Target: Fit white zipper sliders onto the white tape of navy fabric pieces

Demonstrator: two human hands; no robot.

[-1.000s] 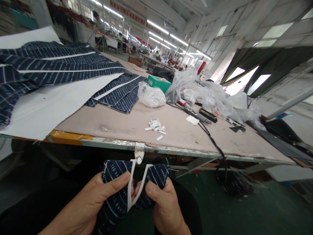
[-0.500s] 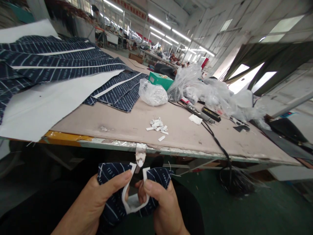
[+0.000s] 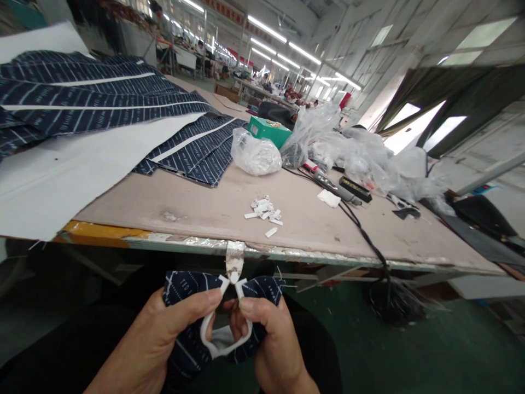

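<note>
Holding apart two sides of a navy printed cloth piece with both hands, low in front of the bench

Pinching its left side between thumb and fingers of the left hand, and its right side in the same manner with the right hand. Showing between them a rounded gap with white edging, both upper ends very near to a pale tab at the bench's front edge; cannot tell if touching. Seeing on the bench, beyond the tab, a small heap of white strips, with one strip lying apart, nearer to the edge. Seeing farther back a clear plastic bag beside a green box, and to the right a grey tool. At the left, seeing navy printed panels with a white sheet
</note>
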